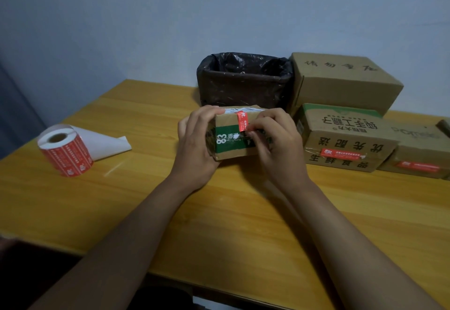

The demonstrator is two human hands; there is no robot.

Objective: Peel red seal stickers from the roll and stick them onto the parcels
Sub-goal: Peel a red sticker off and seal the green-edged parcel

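Note:
A small brown parcel with a green band (229, 144) stands on the wooden table (219, 224) at centre. My left hand (194, 144) grips its left end, fingers curled over the top edge. A red seal sticker (242, 121) runs over the parcel's top edge and down its front. My right hand (275, 139) holds the right end, and its thumb and fingertips press the sticker's lower end against the front face. The roll of red stickers (64, 151) lies on the table at the left, a strip of white backing paper (102, 145) trailing from it.
A bin lined with a black bag (246, 80) stands behind the parcel. At the right are several cardboard boxes: a large one (345, 83) at the back, and two in front (345, 139) (418, 153) that each carry a red sticker.

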